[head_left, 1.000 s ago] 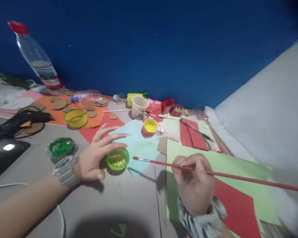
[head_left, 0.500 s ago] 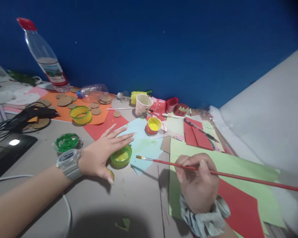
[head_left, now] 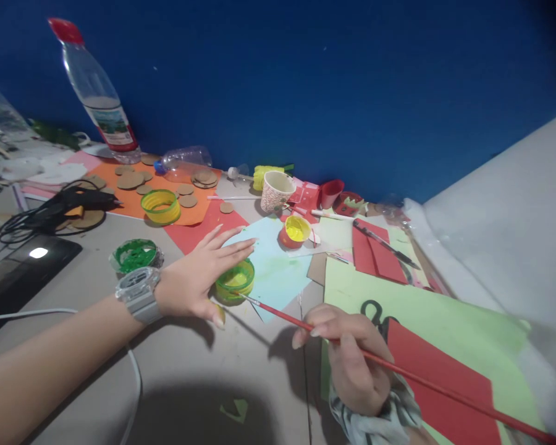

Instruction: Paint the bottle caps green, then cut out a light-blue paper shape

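My left hand [head_left: 199,269] is open, its fingers stretched out on the far side of a small yellow-green ring [head_left: 235,281] and its thumb on the near side. Yellowish paint marks the thumb. A thin red paintbrush [head_left: 287,318] is pinched in my right hand [head_left: 352,352]. Its bristle tip is at the ring's near rim; whether it touches I cannot tell. Behind the ring lies light blue paper [head_left: 282,262]. A red cup of yellow paint [head_left: 295,231] stands on that paper's far right side, and a dish of green paint [head_left: 135,255] sits left of my left hand.
A tall bottle [head_left: 106,111] leans at the back left. Nearby are a lying bottle [head_left: 188,162], a yellow ring [head_left: 161,207], cardboard discs and a glue gun [head_left: 83,203]. A paper cup [head_left: 277,190] stands further back. Black-handled scissors [head_left: 373,311] rest on green paper [head_left: 445,321].
My right hand has moved down and slightly left, bringing the brush tip to the ring's rim and uncovering the scissors handle. My left hand keeps its place by the ring; the view has shifted slightly.
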{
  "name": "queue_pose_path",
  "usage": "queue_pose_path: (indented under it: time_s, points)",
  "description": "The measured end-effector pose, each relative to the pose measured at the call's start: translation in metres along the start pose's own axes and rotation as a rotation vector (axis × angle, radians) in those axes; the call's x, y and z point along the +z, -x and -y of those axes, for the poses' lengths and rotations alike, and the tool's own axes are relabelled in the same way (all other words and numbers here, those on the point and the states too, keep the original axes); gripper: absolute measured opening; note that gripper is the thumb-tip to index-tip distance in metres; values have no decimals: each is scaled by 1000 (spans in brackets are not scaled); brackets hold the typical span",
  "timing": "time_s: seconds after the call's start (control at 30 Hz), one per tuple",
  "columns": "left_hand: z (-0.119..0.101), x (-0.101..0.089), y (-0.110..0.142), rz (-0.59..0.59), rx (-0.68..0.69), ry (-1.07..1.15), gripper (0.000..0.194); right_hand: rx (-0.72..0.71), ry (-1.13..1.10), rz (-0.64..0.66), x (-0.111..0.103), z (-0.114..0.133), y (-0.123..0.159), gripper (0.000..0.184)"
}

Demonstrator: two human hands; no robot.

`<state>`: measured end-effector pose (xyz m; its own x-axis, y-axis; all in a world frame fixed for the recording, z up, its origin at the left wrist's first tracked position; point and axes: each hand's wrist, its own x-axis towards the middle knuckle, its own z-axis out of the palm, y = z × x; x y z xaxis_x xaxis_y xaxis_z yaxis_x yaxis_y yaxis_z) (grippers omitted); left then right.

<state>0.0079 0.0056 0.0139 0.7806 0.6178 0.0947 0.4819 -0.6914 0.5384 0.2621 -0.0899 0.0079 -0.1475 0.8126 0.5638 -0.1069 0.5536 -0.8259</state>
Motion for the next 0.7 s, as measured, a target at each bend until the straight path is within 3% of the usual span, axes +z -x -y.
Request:
queue_pose_path:
  time_s: [0.23,0.53,0.7]
  points:
    - [-3,4,1,-83,-25,-24,127,-13,86,84,2,2,-2,26]
    - [-6,7,2,-116,-37,-50,125,-240,272,288,-1,1,-10,29]
    - [-6,6,1,-99,-35,-38,122,-264,277,274,-3,-1,-8,31]
